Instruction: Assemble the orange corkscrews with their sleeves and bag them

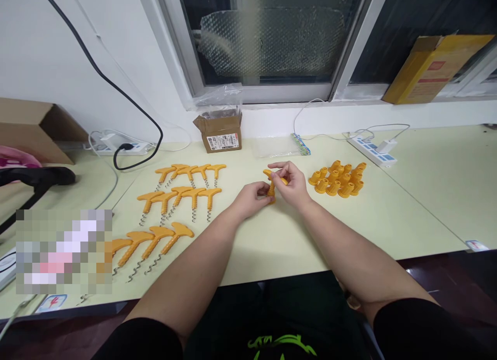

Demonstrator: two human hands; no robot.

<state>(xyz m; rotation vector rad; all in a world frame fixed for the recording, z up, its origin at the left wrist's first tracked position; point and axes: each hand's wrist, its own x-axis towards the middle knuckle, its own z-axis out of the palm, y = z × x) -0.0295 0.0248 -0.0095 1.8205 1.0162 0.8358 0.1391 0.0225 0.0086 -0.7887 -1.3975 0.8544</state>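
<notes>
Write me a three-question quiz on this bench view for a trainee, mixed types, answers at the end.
1. True or false: the cluster of yellow sleeves stands to the right of both the left hand and the right hand.

2. Who is touching the yellow piece?
A) left hand only
B) right hand only
C) both hands

3. Fill in: the corkscrews lie in ____ rows.

Key: 1 true; 2 C; 3 three.

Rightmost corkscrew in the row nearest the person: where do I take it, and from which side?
I'd pinch its ribbed yellow shaft, just below the T-handle, coming from above. It lies flat, with bare table showing either side of the shaft; the metal spiral looks thinner and harder to hold.
</notes>
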